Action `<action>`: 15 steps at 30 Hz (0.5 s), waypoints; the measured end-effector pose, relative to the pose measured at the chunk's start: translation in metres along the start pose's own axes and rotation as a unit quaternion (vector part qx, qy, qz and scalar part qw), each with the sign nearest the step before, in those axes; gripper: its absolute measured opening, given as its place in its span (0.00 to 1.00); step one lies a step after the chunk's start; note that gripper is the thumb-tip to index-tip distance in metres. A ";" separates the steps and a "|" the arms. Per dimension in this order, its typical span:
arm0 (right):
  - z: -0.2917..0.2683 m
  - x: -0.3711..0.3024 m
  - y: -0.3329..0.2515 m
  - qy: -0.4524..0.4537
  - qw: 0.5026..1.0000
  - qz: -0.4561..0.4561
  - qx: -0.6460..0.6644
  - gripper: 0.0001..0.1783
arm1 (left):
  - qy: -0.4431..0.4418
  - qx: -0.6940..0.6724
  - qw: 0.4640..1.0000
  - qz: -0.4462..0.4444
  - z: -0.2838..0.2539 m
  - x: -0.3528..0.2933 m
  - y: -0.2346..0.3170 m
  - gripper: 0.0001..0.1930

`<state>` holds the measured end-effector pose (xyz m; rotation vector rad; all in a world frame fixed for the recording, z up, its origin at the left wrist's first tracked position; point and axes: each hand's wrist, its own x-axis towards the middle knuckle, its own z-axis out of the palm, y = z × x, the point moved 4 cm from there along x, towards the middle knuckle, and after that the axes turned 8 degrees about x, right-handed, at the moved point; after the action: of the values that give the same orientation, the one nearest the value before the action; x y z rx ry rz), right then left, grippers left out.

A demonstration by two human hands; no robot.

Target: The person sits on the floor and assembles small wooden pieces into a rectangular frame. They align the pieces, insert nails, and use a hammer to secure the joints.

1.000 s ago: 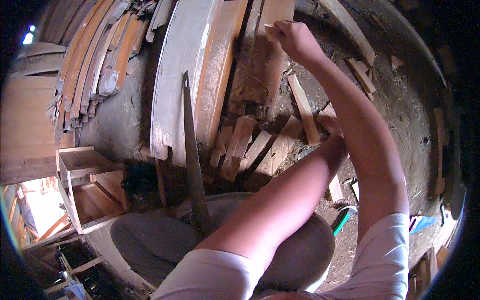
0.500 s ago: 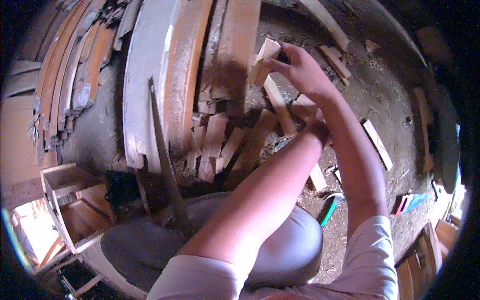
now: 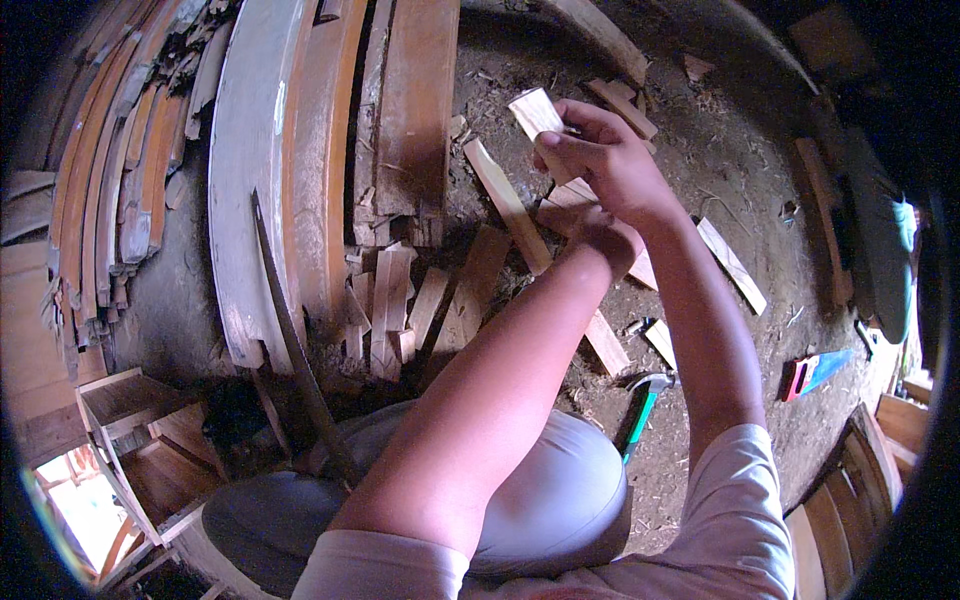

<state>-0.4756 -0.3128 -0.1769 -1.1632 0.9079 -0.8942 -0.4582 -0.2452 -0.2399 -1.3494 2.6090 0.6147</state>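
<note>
My right hand (image 3: 605,160) is raised at the upper middle, fingers and thumb closed on a short pale wood block (image 3: 537,115). The block is tilted, its end toward the far left. My left forearm crosses in front of me, and my left hand (image 3: 606,236) is beside the right wrist. Its fingers are mostly hidden, so what they hold does not show. A pale wood offcut (image 3: 568,205) appears just past that hand; contact between them cannot be made out. Left of my leg, a long toothed saw blade (image 3: 284,320) points upward.
A green-handled hammer (image 3: 641,414) lies right of my knee. Farther right is a blue handsaw (image 3: 818,374) with a red handle. Wood strips (image 3: 508,205) and offcuts (image 3: 393,300) are scattered ahead. Long boards (image 3: 250,180) extend away at left, near an open wooden box (image 3: 150,440).
My right hand has turned the wood block, so its top end now leans left. The surroundings have shifted left in the view, and more of the hammer shows.
</note>
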 end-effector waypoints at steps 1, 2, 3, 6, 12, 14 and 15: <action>-0.004 0.001 0.006 0.004 0.999 -0.008 0.040 0.23 | 0.000 0.013 1.000 0.012 0.003 0.002 0.002 0.21; -0.003 0.001 0.007 0.012 0.999 -0.009 0.041 0.23 | 0.000 0.024 0.999 0.021 0.007 0.004 0.001 0.20; -0.003 0.001 0.009 0.021 0.999 -0.010 0.042 0.22 | -0.038 0.060 0.997 0.043 0.011 0.011 0.000 0.20; 0.006 0.014 -0.007 -0.040 0.986 0.010 -0.160 0.19 | -0.033 0.076 0.994 0.068 0.028 0.027 0.001 0.20; -0.003 0.110 0.020 -0.067 0.716 -0.098 -0.688 0.18 | 0.057 -0.050 0.996 0.055 0.033 0.026 0.009 0.22; 0.005 0.143 0.039 -0.072 0.716 -0.133 -0.682 0.17 | 0.174 -0.079 0.980 0.057 0.040 0.022 0.005 0.21; 0.029 0.153 0.030 -0.058 0.720 -0.134 -0.678 0.17 | 0.291 -0.098 0.951 0.046 0.054 0.022 -0.002 0.20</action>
<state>-0.3893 -0.4383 -0.2199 -2.6332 1.3315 -0.2076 -0.4729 -0.2400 -0.2961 -1.6896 3.1561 0.5675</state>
